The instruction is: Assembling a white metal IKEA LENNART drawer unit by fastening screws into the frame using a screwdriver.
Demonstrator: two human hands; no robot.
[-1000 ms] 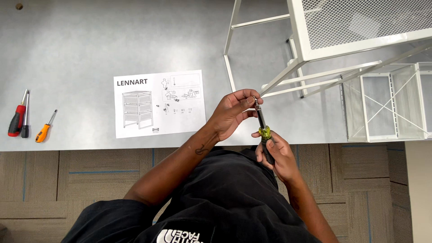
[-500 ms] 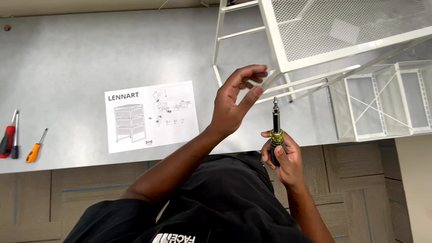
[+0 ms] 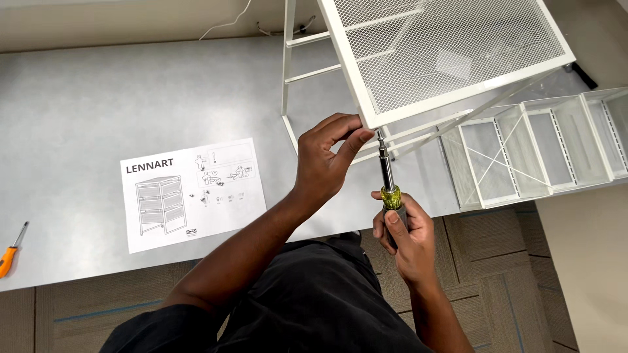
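Note:
A white metal frame with a mesh top [image 3: 445, 52] stands on the grey table [image 3: 131, 98]. My left hand [image 3: 325, 157] pinches the frame's near corner, thumb and fingers around the rim. My right hand [image 3: 402, 232] grips a screwdriver [image 3: 387, 176] with a yellow-green collar and a dark handle. It stands nearly upright, with its tip touching the underside of that same corner, right beside my left fingertips.
A paper instruction sheet [image 3: 193, 193] lies on the table to the left of my arm. An orange-handled screwdriver [image 3: 10, 252] rests at the table's left edge. White mesh drawer parts [image 3: 536, 147] lie to the right. Carpet tiles [image 3: 510, 261] show below the table edge.
My left hand let go of the screwdriver shaft and moved up to grip the frame's corner. My right hand raised the screwdriver until its tip met that corner.

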